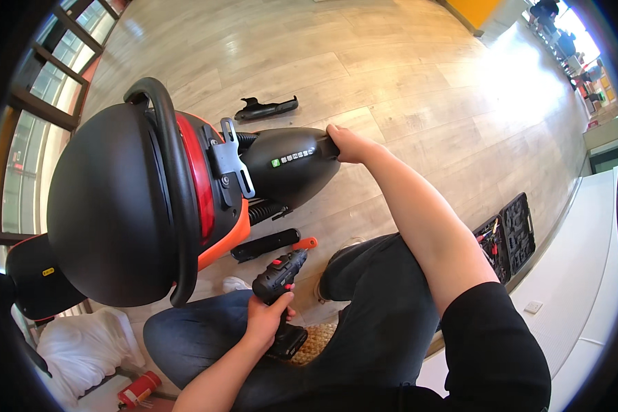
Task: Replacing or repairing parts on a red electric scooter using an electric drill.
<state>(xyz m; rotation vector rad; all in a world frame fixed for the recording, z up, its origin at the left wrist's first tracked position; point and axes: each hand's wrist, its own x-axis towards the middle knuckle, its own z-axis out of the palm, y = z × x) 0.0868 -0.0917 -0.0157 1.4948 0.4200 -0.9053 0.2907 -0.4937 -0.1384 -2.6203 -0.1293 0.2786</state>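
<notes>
In the head view, our left hand, at seven o'clock, wraps its fingers around the power drill's grip; our right hand, at one o'clock, closes on the tip of the black mudguard, at eleven. A loose right grip could let the mudguard tip. Its underside and our right fingertips are hidden; we cannot tell whether a bit is fitted.

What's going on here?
A person sits beside an orange and black scooter. Their left hand holds a cordless drill by the grip; their right hand touches the end of the black fender, its fingers partly hidden. A black plastic piece lies loose on the floor, and an open tool case sits off to the right.
</notes>
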